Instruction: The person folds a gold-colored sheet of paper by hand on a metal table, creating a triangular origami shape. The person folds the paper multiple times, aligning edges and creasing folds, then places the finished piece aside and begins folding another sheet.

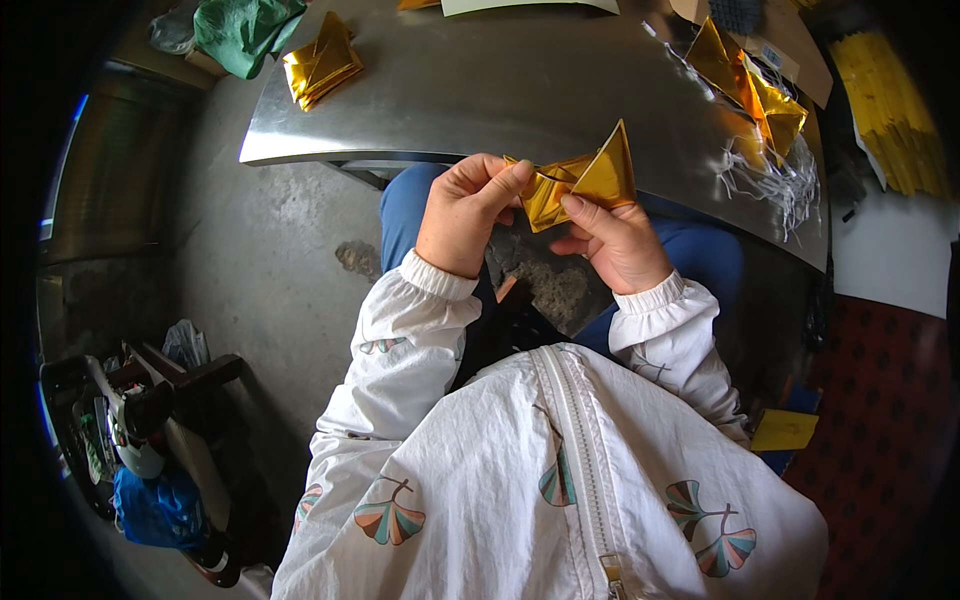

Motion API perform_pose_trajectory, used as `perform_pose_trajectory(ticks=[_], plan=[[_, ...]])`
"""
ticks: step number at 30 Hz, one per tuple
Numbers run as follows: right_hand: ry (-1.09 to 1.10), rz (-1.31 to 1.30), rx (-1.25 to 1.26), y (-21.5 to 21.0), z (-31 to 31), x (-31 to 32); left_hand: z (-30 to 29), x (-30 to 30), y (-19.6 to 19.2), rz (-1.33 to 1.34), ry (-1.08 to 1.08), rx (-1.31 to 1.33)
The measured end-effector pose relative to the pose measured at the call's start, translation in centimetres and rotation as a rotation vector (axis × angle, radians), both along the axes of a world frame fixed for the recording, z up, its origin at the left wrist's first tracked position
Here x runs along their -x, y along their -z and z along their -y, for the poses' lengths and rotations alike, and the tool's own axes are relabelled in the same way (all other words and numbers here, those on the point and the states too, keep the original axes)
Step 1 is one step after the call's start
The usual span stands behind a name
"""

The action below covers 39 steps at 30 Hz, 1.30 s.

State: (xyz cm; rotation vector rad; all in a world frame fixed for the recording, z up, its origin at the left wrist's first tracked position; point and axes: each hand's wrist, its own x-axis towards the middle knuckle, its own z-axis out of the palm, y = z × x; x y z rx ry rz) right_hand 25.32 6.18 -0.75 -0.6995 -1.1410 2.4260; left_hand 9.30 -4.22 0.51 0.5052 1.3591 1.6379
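Between my two hands is a folded gold foil paper piece [602, 172], held just past the near edge of the metal table. It is shaped like a boat or ingot, with a tall pointed flap on its right side. My left hand [467, 208] pinches its left end between thumb and forefinger. On the other side, my right hand [618, 240] grips the right part, its thumb pressed on the front and its fingers behind. The fingers under the piece are partly hidden.
A stack of folded gold foil pieces [322, 64] lies at the metal table's [480, 90] far left. More folded gold pieces [752, 90] sit at the right beside a bundle of white strings [780, 190]. A green plastic bag [243, 35] is beyond the left corner.
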Motion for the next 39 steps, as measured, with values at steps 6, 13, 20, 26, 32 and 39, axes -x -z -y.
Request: perform_pose_trajectory(ticks=[6, 13, 20, 26, 32, 39], plan=[[-0.037, -0.009, -0.003, 0.0, -0.5, 0.1, -0.2, 0.6, 0.0, 0.117, -0.015, -0.018], [0.025, 0.033, 0.032, 0.6, 0.8, 0.7, -0.9, -0.3, 1.1, 0.033, -0.174, -0.020], [0.091, 0.036, 0.049, 1.2, 0.4, 0.7, -1.1, -0.8, 1.4, 0.207, 0.002, 0.015], [0.041, 0.041, 0.055, 1.4, 0.4, 0.5, -0.8, -0.6, 1.2, -0.009, 0.020, 0.029], [0.039, 0.010, 0.113, 1.8, 1.0, 0.7, -0.6, 0.7, 1.6, 0.039, 0.105, 0.087], [-0.016, -0.010, 0.127, 2.1, 0.2, 0.1, 1.0, 2.9, 0.7, 0.006, 0.281, -0.024]])
